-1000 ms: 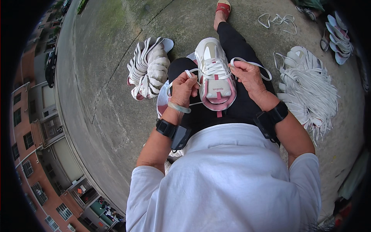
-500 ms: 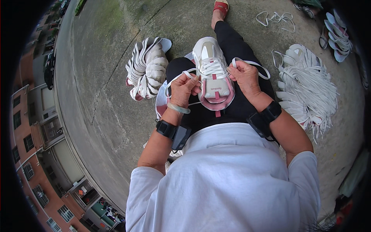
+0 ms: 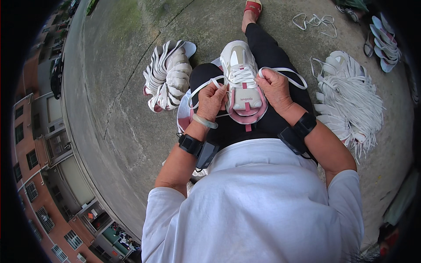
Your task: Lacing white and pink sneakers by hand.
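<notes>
Left hand (image 3: 212, 98): pinching a white lace (image 3: 215, 80) beside the shoe (image 3: 244, 83)
Right hand (image 3: 276, 91): gripping another stretch of lace (image 3: 283, 69) at the shoe's right
Shoe: white and pink, between both hands over black trousers (image 3: 269, 48), toe pointing away
Right heap (image 3: 348, 98): white uppers (image 3: 337, 60) under trailing laces (image 3: 357, 105)
Left stack (image 3: 169, 76): overlapping pale uppers (image 3: 180, 70) on concrete (image 3: 127, 65)
Loose lace (image 3: 314, 20): farther off

Looks like an outdoor yard or roadside: shows weathered concrete ground (image 3: 114, 136), a reddish building (image 3: 42, 195) with barred windows (image 3: 44, 219), a dark car (image 3: 57, 78).
</notes>
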A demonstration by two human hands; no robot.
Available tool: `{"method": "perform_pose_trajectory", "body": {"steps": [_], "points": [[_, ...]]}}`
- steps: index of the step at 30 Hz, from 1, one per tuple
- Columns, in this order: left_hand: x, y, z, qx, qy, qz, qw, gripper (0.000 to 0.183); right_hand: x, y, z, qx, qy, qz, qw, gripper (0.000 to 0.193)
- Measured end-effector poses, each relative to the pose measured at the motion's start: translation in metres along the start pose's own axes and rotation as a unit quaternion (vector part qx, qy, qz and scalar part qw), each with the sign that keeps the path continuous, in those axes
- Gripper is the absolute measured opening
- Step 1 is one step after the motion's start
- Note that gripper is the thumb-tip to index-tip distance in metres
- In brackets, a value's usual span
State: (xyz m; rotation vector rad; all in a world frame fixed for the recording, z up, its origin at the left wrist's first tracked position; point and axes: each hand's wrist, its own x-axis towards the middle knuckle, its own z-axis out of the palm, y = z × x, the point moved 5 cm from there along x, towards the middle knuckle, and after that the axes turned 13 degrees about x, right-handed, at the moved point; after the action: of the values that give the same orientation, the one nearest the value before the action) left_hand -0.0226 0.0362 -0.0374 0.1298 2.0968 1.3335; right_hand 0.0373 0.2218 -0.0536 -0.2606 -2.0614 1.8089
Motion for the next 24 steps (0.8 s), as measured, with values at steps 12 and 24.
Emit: {"method": "perform_pose_trajectory", "body": {"steps": [12, 24], "points": [[0.009, -0.006, 0.005, 0.002, 0.059, 0.041, 0.997, 0.013, -0.01, 0.006, -0.014, -0.003, -0.023, 0.09, 0.996, 0.024], [0.003, 0.022, 0.016, 0.435, 0.156, 0.235, 0.855, 0.018, -0.013, -0.005, -0.01, 0.042, -0.051, 0.072, 0.995, 0.016]]}}
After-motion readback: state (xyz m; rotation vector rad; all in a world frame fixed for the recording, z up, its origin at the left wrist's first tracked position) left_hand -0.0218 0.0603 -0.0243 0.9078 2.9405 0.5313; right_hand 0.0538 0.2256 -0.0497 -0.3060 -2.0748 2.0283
